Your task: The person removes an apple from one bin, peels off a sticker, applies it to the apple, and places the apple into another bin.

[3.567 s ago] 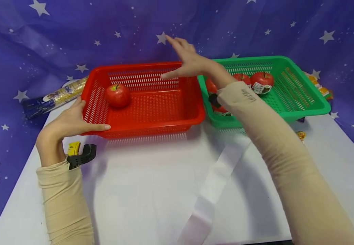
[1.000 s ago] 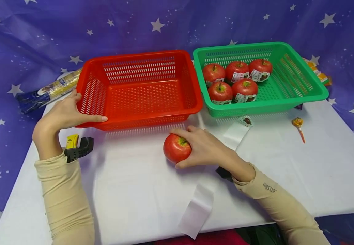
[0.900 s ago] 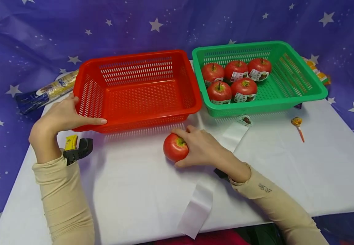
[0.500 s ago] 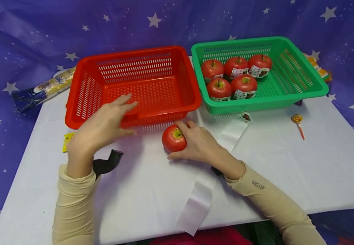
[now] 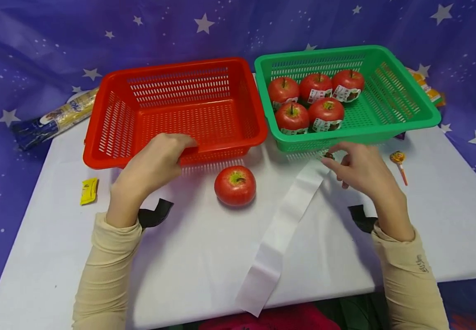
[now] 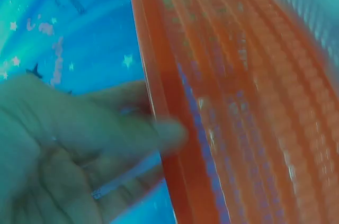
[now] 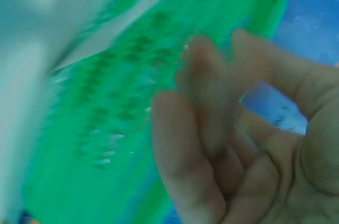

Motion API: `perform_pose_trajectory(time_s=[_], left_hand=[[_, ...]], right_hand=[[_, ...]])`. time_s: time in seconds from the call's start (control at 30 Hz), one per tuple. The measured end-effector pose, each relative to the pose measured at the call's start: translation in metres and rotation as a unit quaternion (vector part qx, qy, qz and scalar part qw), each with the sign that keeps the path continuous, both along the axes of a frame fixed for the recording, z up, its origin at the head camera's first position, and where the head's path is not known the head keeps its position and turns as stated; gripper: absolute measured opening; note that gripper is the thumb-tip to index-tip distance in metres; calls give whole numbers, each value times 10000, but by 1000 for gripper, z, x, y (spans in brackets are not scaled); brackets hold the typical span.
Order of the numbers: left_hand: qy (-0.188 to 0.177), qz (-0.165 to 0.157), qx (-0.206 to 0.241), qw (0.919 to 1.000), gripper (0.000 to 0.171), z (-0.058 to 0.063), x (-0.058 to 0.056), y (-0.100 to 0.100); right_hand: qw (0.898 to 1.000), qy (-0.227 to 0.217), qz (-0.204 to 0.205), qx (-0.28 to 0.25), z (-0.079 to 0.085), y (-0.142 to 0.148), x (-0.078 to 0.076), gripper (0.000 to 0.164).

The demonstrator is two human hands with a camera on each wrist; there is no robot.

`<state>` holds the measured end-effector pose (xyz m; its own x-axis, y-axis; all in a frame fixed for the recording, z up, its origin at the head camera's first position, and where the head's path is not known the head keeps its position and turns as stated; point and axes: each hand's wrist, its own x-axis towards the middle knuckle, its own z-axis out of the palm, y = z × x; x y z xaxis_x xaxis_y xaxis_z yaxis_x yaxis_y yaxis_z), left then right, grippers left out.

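In the head view my left hand (image 5: 151, 162) is at the front rim of the red basket (image 5: 217, 150). The left wrist view has its thumb in front of the rim and fingers passing behind it. My right hand (image 5: 363, 172), with bent fingers, hovers by the far end of a white paper strip (image 5: 281, 224), where a small printed sticker (image 5: 329, 156) partly shows. Blurred fingers (image 7: 180, 150) in the right wrist view have nothing visible between them. A red apple (image 5: 235, 185) stands alone on the white table between the hands.
Right of the red basket, a green basket (image 5: 345, 133) holds several red apples (image 5: 293, 117) with printed labels. A spaghetti pack (image 5: 56, 119) lies at far left, a yellow packet (image 5: 89, 191) nearer. A lollipop (image 5: 398, 160) lies at right. Starry cloth (image 5: 205, 41) hangs behind.
The apple has come out of the red basket onto the table. My right hand has released it and moved right to the strip's end. My left hand has shifted from the basket's corner to its front rim.
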<state>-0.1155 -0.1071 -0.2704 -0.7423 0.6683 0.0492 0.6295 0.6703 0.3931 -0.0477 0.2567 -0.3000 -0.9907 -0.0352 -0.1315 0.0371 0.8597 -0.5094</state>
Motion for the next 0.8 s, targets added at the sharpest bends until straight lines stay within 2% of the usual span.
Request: perform_pose_trajectory(time_s=[0.07, 0.13, 0.17, 0.23, 0.3, 0.37, 0.47, 0.57, 0.6, 0.7, 0.8], left_hand=[[-25, -358, 337, 9988, 38, -3, 7, 17], [-178, -899, 657, 9936, 34, -9, 17, 40], [-295, -1121, 717, 9907, 33, -13, 22, 54], [-838, -1313, 782, 9847, 35, -20, 31, 80], [-1504, -1090, 767, 9796, 43, -27, 37, 103], [-2104, -705, 835, 9715, 49, -34, 37, 120], [-2859, -202, 1227, 9502, 54, -44, 34, 137], [-3113, 40, 1638, 9361, 50, -51, 30, 144], [-3204, 102, 1871, 9286, 51, -53, 30, 146], [-3474, 153, 2592, 9010, 45, -58, 28, 149], [-3746, 87, 3162, 8716, 43, -62, 28, 151]], right_hand=[[9971, -746, 74, -149, -7, 11, 0, 44], [9913, -1235, 206, -414, -16, 14, -1, 48], [9894, -1324, 276, -533, -20, 13, -1, 47], [9899, -1121, 433, -747, -25, 10, 1, 40], [9919, -628, 611, -917, -26, 6, 7, 33], [9898, -26, 847, -1141, -25, 2, 15, 27], [9747, 752, 1409, -1564, -26, -3, 27, 24], [9580, 1278, 1885, -1741, -30, -8, 36, 28], [9538, 1416, 2002, -1738, -31, -9, 38, 29], [9491, 1517, 2122, -1763, -35, -11, 42, 31], [9499, 1542, 1907, -1940, -36, -11, 44, 27]])
